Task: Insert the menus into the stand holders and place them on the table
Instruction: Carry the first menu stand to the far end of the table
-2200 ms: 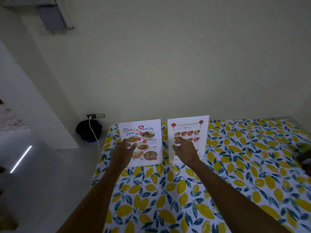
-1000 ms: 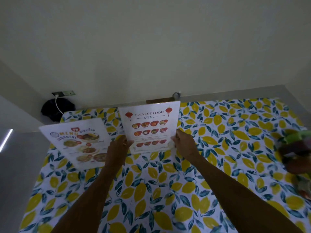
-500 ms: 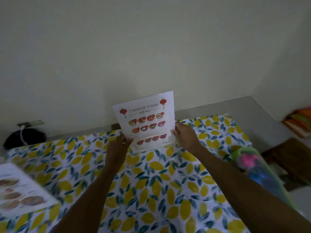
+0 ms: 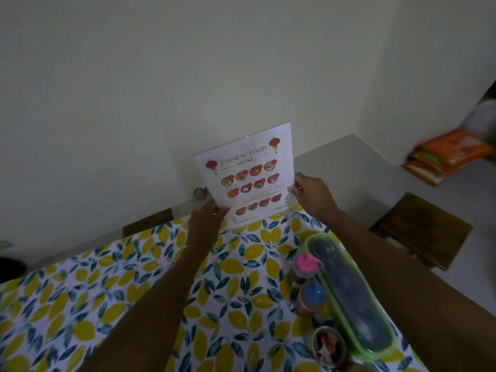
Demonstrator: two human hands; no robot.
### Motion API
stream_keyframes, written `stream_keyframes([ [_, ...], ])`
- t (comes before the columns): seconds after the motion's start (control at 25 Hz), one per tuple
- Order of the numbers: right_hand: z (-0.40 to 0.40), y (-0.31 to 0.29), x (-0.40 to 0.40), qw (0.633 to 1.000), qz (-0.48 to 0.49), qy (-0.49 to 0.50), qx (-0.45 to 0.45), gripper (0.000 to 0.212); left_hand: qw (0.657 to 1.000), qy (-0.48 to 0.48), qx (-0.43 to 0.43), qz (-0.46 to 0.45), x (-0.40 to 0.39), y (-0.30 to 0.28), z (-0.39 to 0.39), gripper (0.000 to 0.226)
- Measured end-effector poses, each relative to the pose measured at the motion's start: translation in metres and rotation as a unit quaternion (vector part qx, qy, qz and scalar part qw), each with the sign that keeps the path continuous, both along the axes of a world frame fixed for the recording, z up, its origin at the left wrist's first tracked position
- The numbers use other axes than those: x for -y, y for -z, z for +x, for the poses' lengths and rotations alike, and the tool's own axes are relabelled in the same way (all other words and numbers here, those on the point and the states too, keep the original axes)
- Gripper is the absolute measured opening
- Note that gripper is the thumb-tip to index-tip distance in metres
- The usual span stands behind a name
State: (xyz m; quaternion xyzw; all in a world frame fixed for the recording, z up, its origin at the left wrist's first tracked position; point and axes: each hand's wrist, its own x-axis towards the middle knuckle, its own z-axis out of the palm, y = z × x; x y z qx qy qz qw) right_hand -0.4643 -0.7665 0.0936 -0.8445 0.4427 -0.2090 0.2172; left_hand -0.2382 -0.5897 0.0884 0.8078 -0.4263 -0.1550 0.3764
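White menu [image 4: 248, 174] (stand base hidden) between hands [image 4: 205, 224]

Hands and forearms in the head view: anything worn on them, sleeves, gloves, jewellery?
Both forearms are bare, with no sleeves or gloves in view. The left hand wears a gold-coloured ring on one finger; the right hand also shows a thin ring. No watch or wristband shows.

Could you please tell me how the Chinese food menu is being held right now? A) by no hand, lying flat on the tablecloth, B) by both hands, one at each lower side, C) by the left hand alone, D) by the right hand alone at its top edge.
B: the left hand grips the lower left edge of the Chinese food menu and the right hand its lower right edge, keeping it upright at the table's far end.
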Motion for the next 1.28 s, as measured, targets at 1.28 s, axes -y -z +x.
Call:
stream_keyframes([
  [1.28,0.027,0.105,0.140,0.997,0.069,-0.003,-0.016,0.024,0.995,-0.002,0.044,0.089,0.142,0.106,0.028,0.035],
])
